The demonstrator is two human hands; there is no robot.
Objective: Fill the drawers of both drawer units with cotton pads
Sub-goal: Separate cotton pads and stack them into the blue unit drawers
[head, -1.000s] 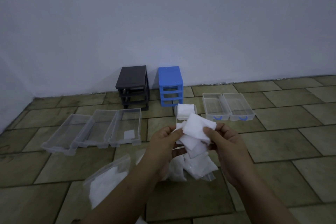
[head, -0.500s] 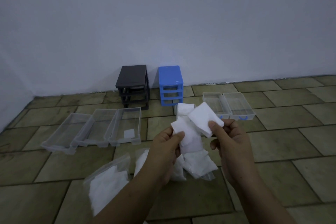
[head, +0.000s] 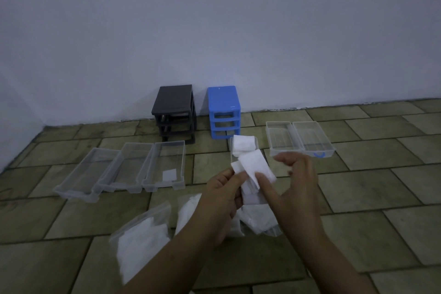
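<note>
A black drawer unit (head: 175, 112) and a blue drawer unit (head: 224, 110) stand without drawers against the wall. My left hand (head: 223, 198) grips a small stack of white cotton pads (head: 253, 166) above the floor. My right hand (head: 294, 188) is beside it, its thumb lying on the stack and its fingers curled apart from the pads. Behind the stack a clear drawer (head: 256, 144) holds a pile of pads (head: 242, 144). Three clear drawers (head: 126, 167) lie in a row at the left; the rightmost one contains one pad (head: 170, 175). Two more clear drawers (head: 300, 137) sit at the right.
Clear plastic bags of cotton pads lie on the tiled floor under my arms, one at the lower left (head: 140, 241) and one beneath my hands (head: 259, 221). A pale wall runs behind the units and along the left edge.
My right hand let go of the pad it had lifted to the right. Its thumb is back on the stack and its fingers have opened upward. My left hand stayed put.
</note>
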